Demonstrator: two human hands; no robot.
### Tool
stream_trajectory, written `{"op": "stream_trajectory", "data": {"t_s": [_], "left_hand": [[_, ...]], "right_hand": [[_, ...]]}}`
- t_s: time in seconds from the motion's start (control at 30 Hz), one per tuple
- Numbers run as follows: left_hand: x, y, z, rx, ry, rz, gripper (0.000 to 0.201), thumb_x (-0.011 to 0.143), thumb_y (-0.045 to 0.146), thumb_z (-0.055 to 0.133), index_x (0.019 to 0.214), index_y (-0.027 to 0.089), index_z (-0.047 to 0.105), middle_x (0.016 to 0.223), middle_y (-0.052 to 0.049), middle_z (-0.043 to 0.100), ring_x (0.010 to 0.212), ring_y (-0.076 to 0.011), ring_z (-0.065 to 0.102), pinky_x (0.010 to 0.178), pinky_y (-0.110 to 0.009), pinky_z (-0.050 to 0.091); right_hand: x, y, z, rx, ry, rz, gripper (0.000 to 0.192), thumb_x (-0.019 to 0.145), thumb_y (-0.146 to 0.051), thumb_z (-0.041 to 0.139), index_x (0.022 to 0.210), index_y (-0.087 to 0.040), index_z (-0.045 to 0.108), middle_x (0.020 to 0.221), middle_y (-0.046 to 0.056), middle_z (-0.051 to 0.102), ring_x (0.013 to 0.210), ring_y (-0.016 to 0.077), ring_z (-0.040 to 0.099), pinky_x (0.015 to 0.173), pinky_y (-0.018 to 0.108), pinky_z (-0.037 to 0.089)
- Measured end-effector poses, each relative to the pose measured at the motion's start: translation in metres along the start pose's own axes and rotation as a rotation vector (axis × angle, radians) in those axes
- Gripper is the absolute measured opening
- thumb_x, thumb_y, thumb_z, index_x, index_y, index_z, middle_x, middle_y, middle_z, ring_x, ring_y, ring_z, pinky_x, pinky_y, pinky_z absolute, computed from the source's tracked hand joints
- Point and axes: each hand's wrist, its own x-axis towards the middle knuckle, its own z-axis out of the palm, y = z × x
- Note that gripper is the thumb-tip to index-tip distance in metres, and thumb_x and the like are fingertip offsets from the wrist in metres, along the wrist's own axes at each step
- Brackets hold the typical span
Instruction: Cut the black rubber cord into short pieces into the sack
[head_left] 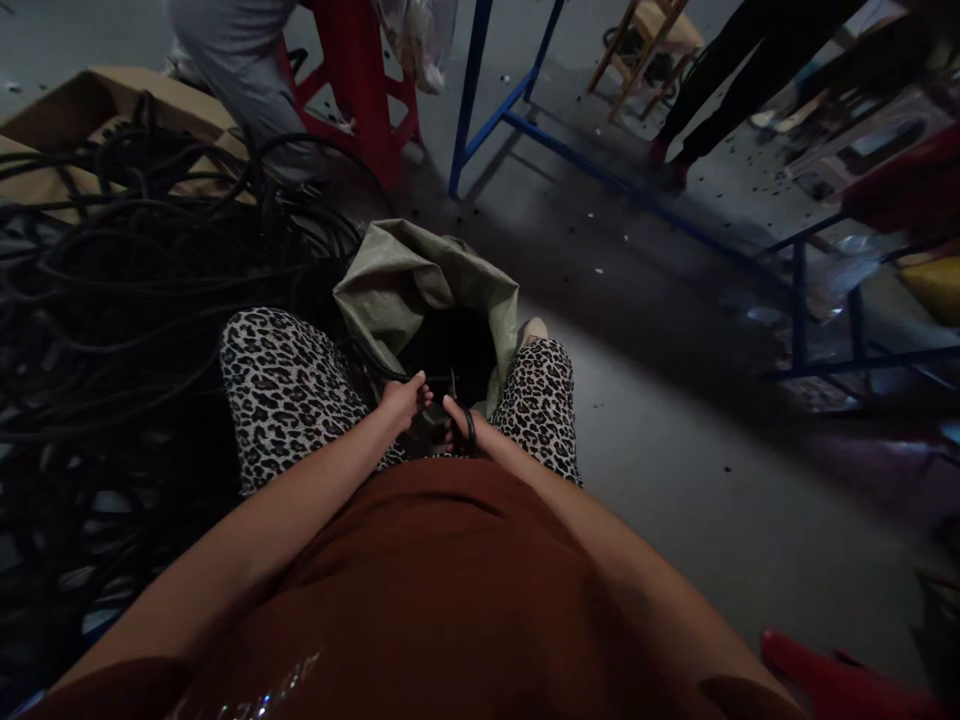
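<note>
I sit with my knees apart in leopard-print trousers. My left hand (403,398) grips a black cable (375,366) that runs in from the pile on my left. My right hand (459,420) is closed around the black handles of scissors (466,425), whose blades point up toward the cable. Both hands meet just in front of my lap. An open grey-green woven sack (397,285) stands between my knees, its dark mouth right beyond my hands.
A large tangle of black cables (112,290) fills the floor on my left, over cardboard (97,100). Ahead stand a red stool (360,90) and blue metal frames (525,120). Another person's legs (735,70) are at the upper right. Bare concrete floor lies to my right.
</note>
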Motion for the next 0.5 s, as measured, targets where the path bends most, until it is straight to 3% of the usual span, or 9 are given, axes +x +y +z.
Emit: {"op": "stream_trajectory", "data": {"t_s": [0.13,0.3,0.5], "left_hand": [[0.003,-0.001,-0.002,0.061,-0.002,0.054,0.028,0.078,0.029,0.066,0.061,0.014,0.049,0.049,0.0,0.051,0.04,-0.0088,0.05,0.041,-0.021,0.041],[0.009,0.0,-0.004,0.073,0.078,0.183,0.03,0.077,0.035,0.065,0.062,0.015,0.048,0.049,0.002,0.049,0.038,-0.0076,0.046,0.039,-0.02,0.037],[0.012,0.0,-0.004,0.112,0.096,0.17,0.029,0.08,0.032,0.061,0.062,0.016,0.045,0.049,0.002,0.05,0.038,-0.0079,0.047,0.04,-0.02,0.038]], "right_hand": [[-0.004,-0.003,-0.001,-0.013,0.024,-0.059,0.053,0.091,-0.059,0.039,0.072,-0.012,0.053,0.047,0.001,0.051,0.033,0.0103,0.049,0.032,0.019,0.037],[-0.001,-0.003,-0.003,-0.004,0.047,-0.046,0.055,0.091,-0.061,0.038,0.072,-0.012,0.052,0.046,0.001,0.05,0.031,0.0099,0.049,0.028,0.016,0.03],[-0.003,-0.003,-0.001,0.025,0.069,-0.017,0.051,0.09,-0.061,0.041,0.072,-0.013,0.049,0.043,-0.003,0.046,0.028,0.0086,0.044,0.027,0.017,0.033]]}}
